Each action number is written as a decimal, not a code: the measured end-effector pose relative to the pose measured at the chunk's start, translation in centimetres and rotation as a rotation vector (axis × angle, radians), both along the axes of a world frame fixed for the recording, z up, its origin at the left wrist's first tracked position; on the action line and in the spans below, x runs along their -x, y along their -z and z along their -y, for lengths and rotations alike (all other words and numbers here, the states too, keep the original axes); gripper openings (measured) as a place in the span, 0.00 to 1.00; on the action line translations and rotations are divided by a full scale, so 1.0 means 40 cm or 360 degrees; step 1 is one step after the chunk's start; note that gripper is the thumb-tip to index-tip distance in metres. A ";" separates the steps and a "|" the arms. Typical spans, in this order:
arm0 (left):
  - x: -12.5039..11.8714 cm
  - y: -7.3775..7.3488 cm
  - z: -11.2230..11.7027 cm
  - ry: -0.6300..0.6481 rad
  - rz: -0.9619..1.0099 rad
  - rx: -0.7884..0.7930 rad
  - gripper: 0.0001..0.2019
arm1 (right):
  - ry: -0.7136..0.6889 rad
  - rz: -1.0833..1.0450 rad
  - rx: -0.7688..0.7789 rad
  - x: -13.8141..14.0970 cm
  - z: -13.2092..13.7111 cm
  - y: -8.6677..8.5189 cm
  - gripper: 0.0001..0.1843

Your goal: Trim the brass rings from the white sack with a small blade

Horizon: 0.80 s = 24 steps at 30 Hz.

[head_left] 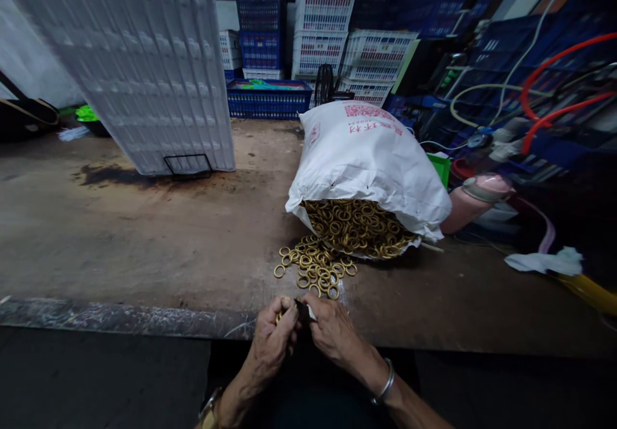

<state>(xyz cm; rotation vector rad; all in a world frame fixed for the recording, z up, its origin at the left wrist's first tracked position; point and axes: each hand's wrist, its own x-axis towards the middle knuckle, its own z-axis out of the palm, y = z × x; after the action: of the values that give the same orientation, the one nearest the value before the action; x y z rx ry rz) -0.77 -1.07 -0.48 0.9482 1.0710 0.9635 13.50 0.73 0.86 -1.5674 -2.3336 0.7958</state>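
My left hand [272, 339] and my right hand [332, 329] meet at the table's near edge, both with fingers pinched closed. Between them is a small dark piece [303, 311] with a white end, and a brass ring [279, 315] shows at the left fingertips. Just beyond the hands lies a loose heap of brass rings [315, 265] on the brown table [144, 236]. The rings spill from a white sack [366, 159] lying on its side, its open mouth full of more rings [357, 227]. A bangle sits on my right wrist and a watch on my left.
A tall white plastic crate [144, 63] leans on the table at the left. Blue and white crates [318, 24] are stacked behind. Red and pale hoses [544, 76], a pink cylinder [475, 201] and a white rag [544, 262] lie on the right.
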 end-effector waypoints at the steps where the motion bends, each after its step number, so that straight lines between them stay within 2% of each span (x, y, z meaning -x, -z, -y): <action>1: 0.001 0.000 0.000 0.0003 -0.0003 -0.0010 0.18 | -0.0011 0.0006 0.0011 0.000 0.000 -0.002 0.17; 4: 0.008 -0.006 0.008 0.0026 0.0003 -0.0047 0.18 | -0.0053 0.0050 0.0061 -0.002 -0.001 -0.003 0.16; 7: 0.016 -0.022 0.027 0.0102 0.0067 -0.0001 0.17 | 0.0026 0.0193 0.0048 -0.011 -0.008 0.001 0.14; 11: 0.017 -0.044 0.041 0.0226 0.0406 0.0097 0.14 | 0.0208 0.0343 -0.0013 -0.021 -0.028 0.003 0.14; 14: 0.013 -0.048 0.025 0.0094 0.0639 0.0243 0.15 | 0.0285 0.0280 -0.0141 -0.016 -0.045 0.004 0.13; 17: 0.016 -0.045 0.005 -0.0027 0.0676 0.0354 0.15 | 0.0296 0.0240 -0.0226 -0.001 -0.061 0.012 0.14; 24: 0.034 -0.037 -0.003 0.0011 0.0840 0.0404 0.08 | 0.0315 0.0421 -0.0243 0.020 -0.076 0.034 0.14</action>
<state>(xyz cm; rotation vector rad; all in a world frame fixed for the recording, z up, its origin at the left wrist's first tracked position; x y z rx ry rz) -2.11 -0.96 1.00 0.4494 0.7162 0.9734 12.69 3.75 -0.50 -1.8944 -2.2961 0.3760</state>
